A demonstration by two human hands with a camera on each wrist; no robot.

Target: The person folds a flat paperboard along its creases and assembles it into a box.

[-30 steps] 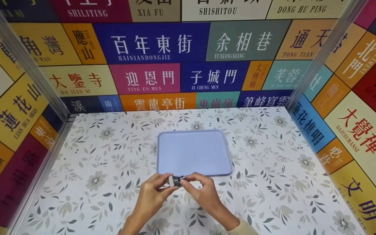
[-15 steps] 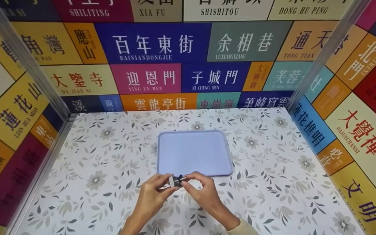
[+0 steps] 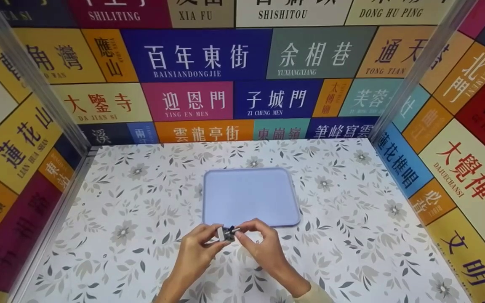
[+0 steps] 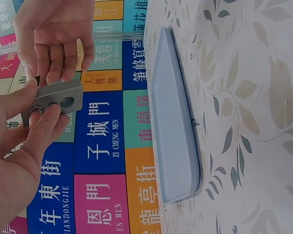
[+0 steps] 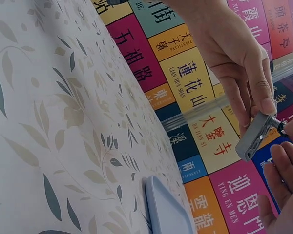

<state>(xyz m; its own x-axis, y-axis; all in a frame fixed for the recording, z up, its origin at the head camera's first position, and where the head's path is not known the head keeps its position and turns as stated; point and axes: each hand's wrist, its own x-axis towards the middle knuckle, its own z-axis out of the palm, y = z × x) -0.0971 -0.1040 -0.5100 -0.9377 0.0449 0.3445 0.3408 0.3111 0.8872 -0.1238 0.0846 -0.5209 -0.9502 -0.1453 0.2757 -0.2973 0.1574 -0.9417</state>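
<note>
In the head view, my left hand (image 3: pixel 198 248) and right hand (image 3: pixel 265 248) meet in front of the tray. Finger and thumb of the left hand hold a small grey metal block (image 4: pixel 63 91); round holes show in its face in the left wrist view. From the block's other side sticks out a bolt (image 5: pixel 277 125) with a dark end. The right hand's thumb and index finger are at that end, pinching it, while its other fingers curve loosely below. The block is held up above the table.
A pale blue tray (image 3: pixel 251 195) lies just beyond the hands on the flower-patterned table (image 3: pixel 154 202). Panels printed with coloured signs (image 3: pixel 196 54) stand behind and at both sides, with clear strips (image 3: pixel 411 75) at the corners.
The right hand's index finger and knuckles have risen slightly as its fingers shift at the bolt. The left hand and block stay in place.
</note>
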